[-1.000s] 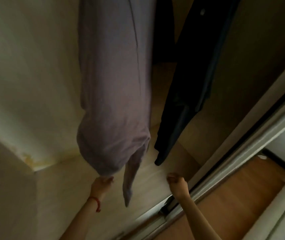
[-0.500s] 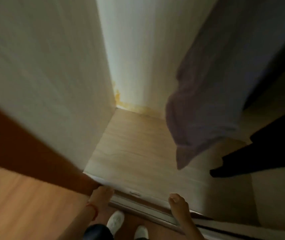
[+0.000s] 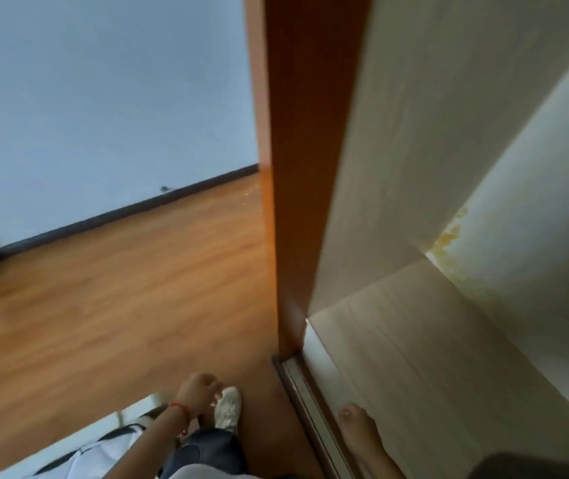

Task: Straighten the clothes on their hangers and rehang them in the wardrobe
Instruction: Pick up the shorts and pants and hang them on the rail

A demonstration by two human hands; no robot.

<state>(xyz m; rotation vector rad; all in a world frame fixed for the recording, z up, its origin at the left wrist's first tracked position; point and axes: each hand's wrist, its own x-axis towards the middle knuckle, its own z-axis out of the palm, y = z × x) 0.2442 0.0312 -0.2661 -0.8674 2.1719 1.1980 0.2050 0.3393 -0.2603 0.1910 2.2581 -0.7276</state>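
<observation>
left hand (image 3: 197,388) hanging low, fingers loosely curled, holding nothing, red string on wrist | left forearm angling up from lower frame | right hand (image 3: 353,418) hanging low at bottom right, fingers blurred, grip unclear, nothing seen held | right forearm running down out of frame

My left hand (image 3: 197,392) hangs at six o'clock, just above my shoe (image 3: 228,411) on the floor (image 3: 110,305). My right hand (image 3: 357,426) is at five o'clock, over the wardrobe (image 3: 414,357) bottom. The wardrobe side panel (image 3: 307,150) stands at twelve, the wall (image 3: 103,91) at ten.
</observation>
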